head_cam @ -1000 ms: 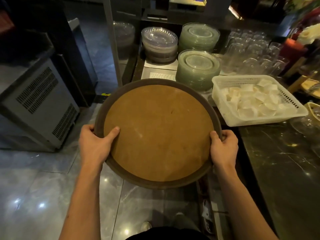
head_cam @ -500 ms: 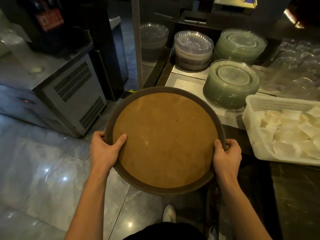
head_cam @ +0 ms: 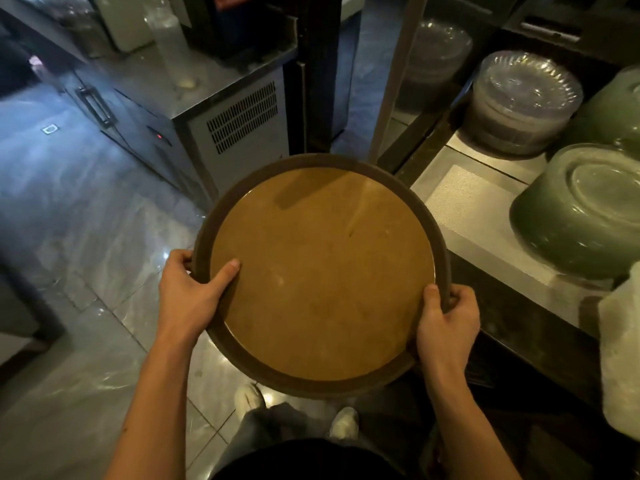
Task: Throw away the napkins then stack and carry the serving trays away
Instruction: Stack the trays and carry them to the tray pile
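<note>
A round serving tray (head_cam: 322, 271), dark brown at the rim with a tan, cork-like bed, was held level in front of the person, above the tiled floor (head_cam: 86, 237) and just beside the dark surface (head_cam: 519, 306) on the right. The left hand (head_cam: 192, 296) gripped the tray's left rim, thumb laid flat on the tan bed, fingers curled under the edge and hidden. The right hand (head_cam: 446, 327) gripped the near-right rim the same way, thumb on top at the inner edge of the rim, fingers wrapped beneath. The tray bed was bare; whether a second tray sat stacked beneath could not be told from this angle. On the right, a stack of upturned green plates (head_cam: 581, 209) rested on a grey mat (head_cam: 467, 209), with a stack of clear plates (head_cam: 523, 98) behind it, farther back along the surface. A white basket (head_cam: 620, 358) showed at the right edge, its contents not visible. To the left stood a steel cabinet (head_cam: 239, 133) with a vent grille, well apart from the tray. Two pale shoes (head_cam: 343, 424) and dark trousers appeared below the tray's near rim. The picture was soft with blur at the edges.
</note>
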